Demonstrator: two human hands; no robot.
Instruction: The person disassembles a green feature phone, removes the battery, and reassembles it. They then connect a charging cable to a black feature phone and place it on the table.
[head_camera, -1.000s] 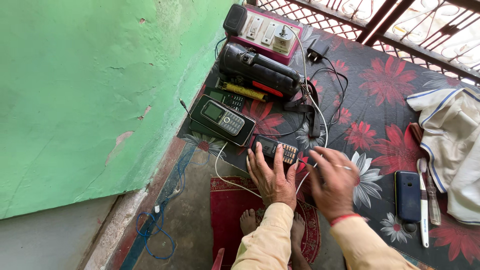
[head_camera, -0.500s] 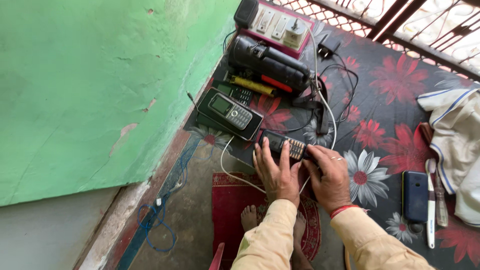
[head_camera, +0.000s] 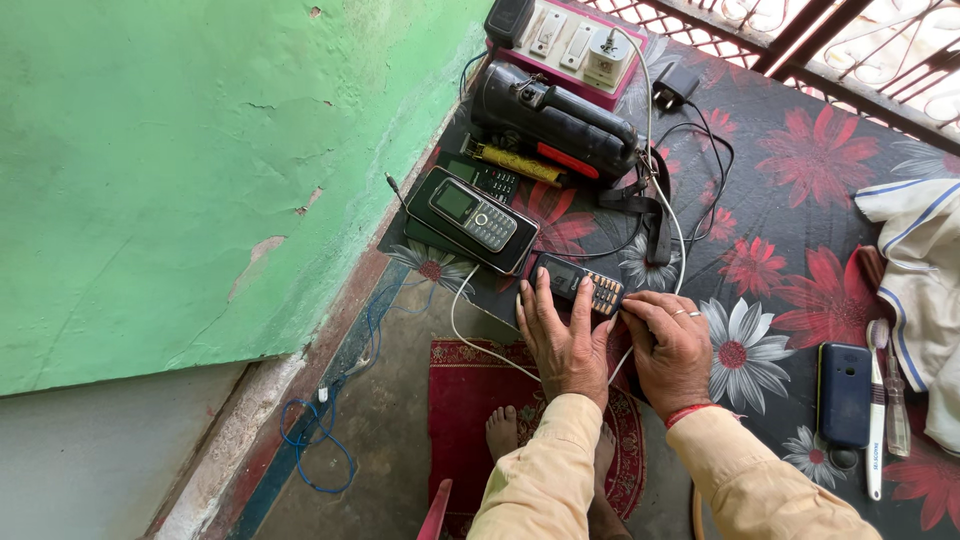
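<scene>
My left hand (head_camera: 562, 338) lies flat with its fingers spread, holding down the near end of a small black keypad phone (head_camera: 583, 281) that rests on the dark floral cloth (head_camera: 790, 190). My right hand (head_camera: 675, 345) is curled at the phone's right end, its fingertips pinching at the edge where a white cable (head_camera: 668, 205) comes down. A ring shows on one right finger and a red thread on the wrist. Just left of the phone, another keypad phone (head_camera: 473, 213) lies on top of a black device (head_camera: 440, 235).
A black torch-like lamp (head_camera: 555, 118) and a pink-and-white power strip (head_camera: 565, 42) sit further back. A blue phone (head_camera: 843, 392), a toothbrush (head_camera: 874, 410) and a white cloth (head_camera: 925, 270) lie to the right. The green wall (head_camera: 200, 150) is on the left; my bare feet (head_camera: 505, 430) rest on a red mat.
My right hand has drawn in from open and spread to curled against the phone's right end. My left hand stays on the phone. The view has shifted slightly downward.
</scene>
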